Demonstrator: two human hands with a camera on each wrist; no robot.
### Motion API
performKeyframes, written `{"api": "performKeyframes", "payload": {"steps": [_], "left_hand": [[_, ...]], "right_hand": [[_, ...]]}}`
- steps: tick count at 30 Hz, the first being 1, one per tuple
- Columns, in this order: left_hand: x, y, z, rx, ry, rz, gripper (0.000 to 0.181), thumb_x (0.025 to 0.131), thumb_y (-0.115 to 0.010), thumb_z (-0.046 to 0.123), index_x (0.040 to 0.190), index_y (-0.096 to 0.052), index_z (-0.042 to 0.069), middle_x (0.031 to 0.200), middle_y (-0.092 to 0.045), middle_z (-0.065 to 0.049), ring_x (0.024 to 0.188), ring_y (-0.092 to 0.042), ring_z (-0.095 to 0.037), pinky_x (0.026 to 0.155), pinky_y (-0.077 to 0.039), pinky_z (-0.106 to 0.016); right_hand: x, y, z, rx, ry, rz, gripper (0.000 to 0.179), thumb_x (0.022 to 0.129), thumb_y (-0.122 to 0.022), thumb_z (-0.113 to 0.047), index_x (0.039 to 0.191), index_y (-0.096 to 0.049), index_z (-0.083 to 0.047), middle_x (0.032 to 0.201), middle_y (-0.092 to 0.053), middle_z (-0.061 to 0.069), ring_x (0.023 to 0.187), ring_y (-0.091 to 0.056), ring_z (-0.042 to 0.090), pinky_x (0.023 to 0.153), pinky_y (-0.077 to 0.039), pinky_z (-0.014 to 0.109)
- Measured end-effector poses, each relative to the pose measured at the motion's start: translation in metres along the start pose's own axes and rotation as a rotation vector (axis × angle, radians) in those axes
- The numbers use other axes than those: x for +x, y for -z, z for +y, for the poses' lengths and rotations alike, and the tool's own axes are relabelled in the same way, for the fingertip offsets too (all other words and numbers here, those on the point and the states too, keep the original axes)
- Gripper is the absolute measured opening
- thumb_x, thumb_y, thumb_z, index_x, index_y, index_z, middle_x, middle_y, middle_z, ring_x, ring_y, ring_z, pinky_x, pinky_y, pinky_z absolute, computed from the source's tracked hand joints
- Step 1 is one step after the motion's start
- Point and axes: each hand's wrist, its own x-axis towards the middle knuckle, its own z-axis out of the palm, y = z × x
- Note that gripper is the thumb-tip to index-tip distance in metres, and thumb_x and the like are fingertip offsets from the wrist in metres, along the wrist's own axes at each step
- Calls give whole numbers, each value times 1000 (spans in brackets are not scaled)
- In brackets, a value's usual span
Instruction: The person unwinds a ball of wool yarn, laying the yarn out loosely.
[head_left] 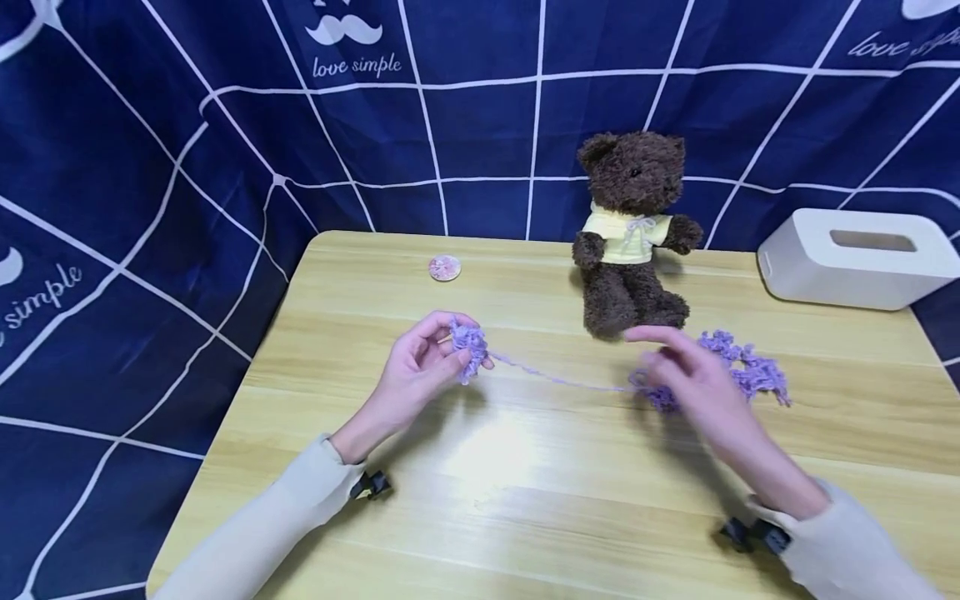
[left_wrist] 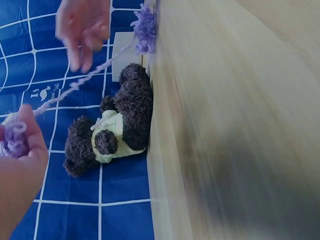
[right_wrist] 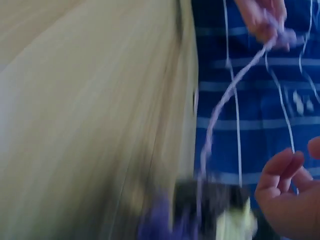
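Note:
A small wad of fuzzy purple yarn [head_left: 468, 346] is pinched between the thumb and fingers of my left hand [head_left: 412, 367], raised over the table. From it a thin yarn strand [head_left: 558, 381] runs across to a looser tangled yarn pile [head_left: 761, 377] on the right. My right hand [head_left: 701, 387], blurred, hovers over the near side of that pile and hides part of it. In the left wrist view the fingers of the right hand [left_wrist: 85, 30] hang loosely beside the strand. The right wrist view shows nothing between its fingers [right_wrist: 280, 167].
Behind the yarn sits a brown teddy bear [head_left: 633, 225] in a pale yellow shirt. A white tissue box [head_left: 855, 271] stands at the back right, and a small round pink disc [head_left: 444, 267] lies at the back left. Blue checked cloth [head_left: 487, 133] hangs behind the wooden table [head_left: 570, 517].

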Motion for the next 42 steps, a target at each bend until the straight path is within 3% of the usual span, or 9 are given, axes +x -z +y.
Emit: {"api": "performKeyframes", "payload": {"steps": [7,11,14,18,22,26,32,36,42], "left_hand": [[1,-4,-2,44,62,-80,34,103,-60,-12,136,-55,-17,123,-70,-16,105,-74,-21,89,-64,-29],[0,-4,-3,126,65,-94,35,102,-63,-11,137,-60,-15,127,-67,-15,103,-69,-18,88,-63,-26],[-4,-3,-3,178,87,-108,37,103,-65,-10,140,-62,-13,125,-65,-17,99,-67,-19,85,-62,-26],[-7,-1,-3,231,139,-104,43,104,-66,-7,146,-61,-7,122,-70,-16,97,-71,-21,84,-64,-29],[-6,1,-5,274,141,-90,43,102,-69,-6,145,-62,-5,118,-73,-15,99,-72,-23,86,-63,-30],[-7,2,-6,313,120,-81,31,100,-72,-4,131,-66,-3,111,-73,-12,94,-68,-22,83,-59,-27],[-8,3,-6,342,102,-60,18,101,-72,0,119,-70,0,104,-72,-14,90,-66,-28,79,-56,-26],[-6,3,-9,244,89,28,19,100,-70,-5,119,-67,-5,103,-73,-16,87,-71,-31,76,-63,-30],[-5,6,-9,100,37,120,21,97,-61,-14,117,-61,-9,99,-72,-17,82,-71,-20,72,-64,-27]], "right_hand": [[26,-68,-19,259,94,-355,45,114,-54,-12,157,-52,-1,151,-62,13,84,-65,20,82,-62,32],[28,-83,-19,283,36,-465,41,114,-57,-21,151,-57,-2,125,-70,24,79,-63,24,77,-61,33],[26,-79,-17,227,36,-406,26,113,-59,-21,128,-68,-1,93,-66,20,74,-61,26,69,-59,31],[25,-61,-19,195,94,-224,18,113,-58,-15,107,-70,-2,83,-63,10,72,-60,22,64,-56,25],[26,-42,-24,285,166,-60,19,113,-58,-9,104,-70,2,77,-60,9,68,-57,23,58,-52,25],[24,-27,-26,493,245,53,22,112,-54,1,98,-67,12,70,-46,9,63,-43,25,56,-51,26],[15,-9,-23,699,334,112,24,111,-45,11,94,-62,17,71,-40,10,65,-32,25,57,-43,29],[4,1,-15,743,375,128,25,109,-42,16,93,-59,21,74,-47,12,66,-36,24,58,-44,30],[-8,16,2,792,416,149,27,107,-36,22,93,-59,25,77,-55,14,65,-38,24,56,-43,30]]}}
